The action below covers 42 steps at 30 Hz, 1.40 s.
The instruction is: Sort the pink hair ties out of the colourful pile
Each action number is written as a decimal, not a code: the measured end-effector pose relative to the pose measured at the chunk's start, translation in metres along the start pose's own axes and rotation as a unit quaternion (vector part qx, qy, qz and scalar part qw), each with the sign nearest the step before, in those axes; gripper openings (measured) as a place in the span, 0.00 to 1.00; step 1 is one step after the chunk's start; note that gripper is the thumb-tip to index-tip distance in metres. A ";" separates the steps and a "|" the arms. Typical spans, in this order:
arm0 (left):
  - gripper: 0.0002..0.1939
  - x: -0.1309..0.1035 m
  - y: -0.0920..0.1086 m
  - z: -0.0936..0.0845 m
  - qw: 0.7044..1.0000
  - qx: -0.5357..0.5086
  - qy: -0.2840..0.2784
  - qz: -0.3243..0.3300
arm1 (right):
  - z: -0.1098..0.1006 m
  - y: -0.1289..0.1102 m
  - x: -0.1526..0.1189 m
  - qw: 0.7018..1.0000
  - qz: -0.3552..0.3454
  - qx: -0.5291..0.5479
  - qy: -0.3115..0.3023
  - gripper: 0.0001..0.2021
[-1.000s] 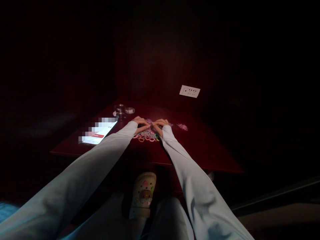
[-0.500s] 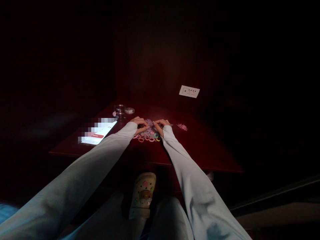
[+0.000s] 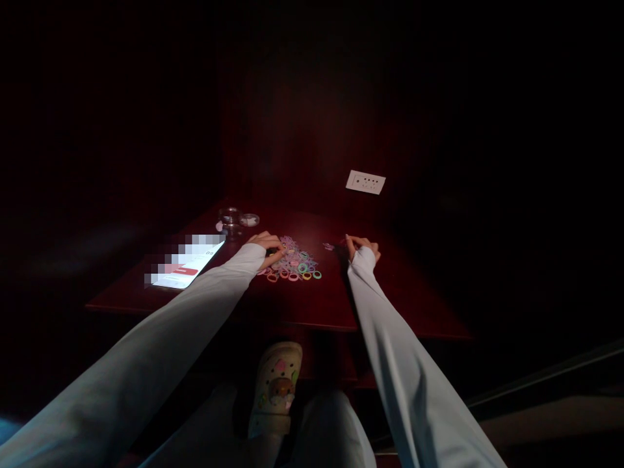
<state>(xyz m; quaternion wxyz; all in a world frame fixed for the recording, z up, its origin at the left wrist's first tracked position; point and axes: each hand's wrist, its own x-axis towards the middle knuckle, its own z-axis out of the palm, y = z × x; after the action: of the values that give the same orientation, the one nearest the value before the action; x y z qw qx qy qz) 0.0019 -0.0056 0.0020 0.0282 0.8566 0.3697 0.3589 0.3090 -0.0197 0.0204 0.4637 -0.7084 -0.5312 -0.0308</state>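
A heap of small coloured hair ties [image 3: 294, 260], pink, purple, green and yellow, lies on the dark red table. At its left edge my left hand [image 3: 267, 246] rests with bent fingers, thumb and fingertips closed together against the heap. My right hand [image 3: 363, 247] is to the right, apart from the heap, its thumb and index finger pinched low over the table. Whatever sits between those fingertips is too small to make out. A few purple hair ties [image 3: 329, 246] lie just left of my right hand.
A lit phone [image 3: 188, 266] lies at the table's left. Behind it stand a clear jar [image 3: 231, 221] and a round lid [image 3: 250, 220]. A white socket [image 3: 365, 182] is on the back wall. The table's front edge [image 3: 292, 324] runs above a clog-style shoe [image 3: 277, 383].
My right hand has moved right, from the heap to where a small pink bunch lay, now hidden by it. My left hand stays by the heap. The view has shifted slightly.
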 end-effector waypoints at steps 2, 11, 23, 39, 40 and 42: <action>0.14 0.000 0.000 0.001 1.000 0.005 0.006 -0.003 | -0.008 0.017 0.007 0.998 0.026 -0.047 0.028 0.20; 0.14 -0.002 0.000 -0.001 1.000 0.014 0.003 -0.011 | -0.012 0.044 0.015 0.991 0.091 -0.100 0.014 0.20; 0.09 -0.001 0.001 -0.010 0.992 0.066 0.073 -0.080 | -0.004 0.030 0.008 0.989 0.085 -0.040 0.115 0.23; 0.10 -0.003 0.011 -0.018 0.996 0.076 0.007 -0.050 | 0.029 -0.068 -0.057 0.936 -0.288 0.066 -0.192 0.15; 0.10 -0.003 0.011 -0.017 0.996 0.074 0.001 -0.045 | 0.029 -0.069 -0.058 0.930 -0.297 0.066 -0.208 0.15; 0.09 -0.004 0.012 -0.015 0.997 0.069 -0.007 -0.035 | 0.030 -0.068 -0.059 0.925 -0.300 0.065 -0.226 0.16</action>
<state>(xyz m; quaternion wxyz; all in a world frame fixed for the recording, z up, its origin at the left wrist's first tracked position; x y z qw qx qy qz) -0.0022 -0.0200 0.0150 -0.0158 0.8455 0.4234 0.3250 0.2165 -0.0414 0.0138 0.3454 -0.4725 -0.8104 0.0265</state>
